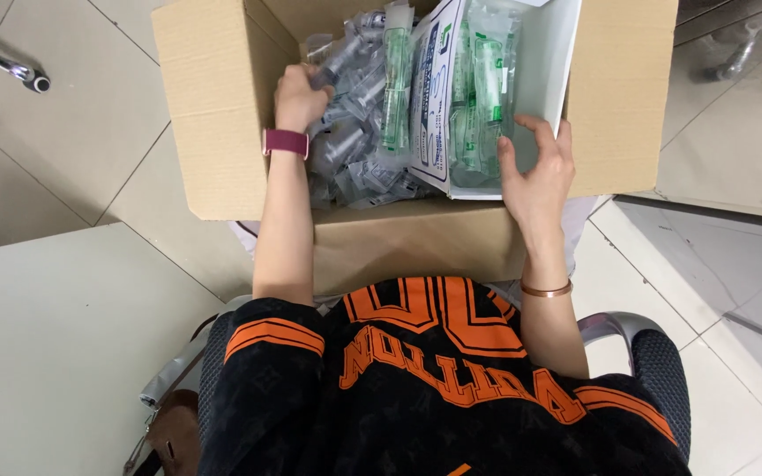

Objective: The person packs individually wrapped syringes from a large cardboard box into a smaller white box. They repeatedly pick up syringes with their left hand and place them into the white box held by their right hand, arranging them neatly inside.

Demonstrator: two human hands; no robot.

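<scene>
An open brown cardboard box (213, 115) rests on my lap, filled with several clear plastic-wrapped packets (354, 150), some with green parts. My left hand (297, 97), with a maroon wristband, reaches into the box's left side and closes on a grey wrapped packet (346, 57). My right hand (535, 172) holds the near edge of a smaller white carton (549, 62) that stands inside the box's right side and holds more green-and-clear packets (482, 88). A thin bracelet sits on my right wrist.
I sit in a chair with mesh armrests (659, 366). A white table surface (46, 344) lies at lower left, a brown bag (174, 436) beside it. Tiled floor surrounds the box; metal chair legs (11, 66) show at upper left.
</scene>
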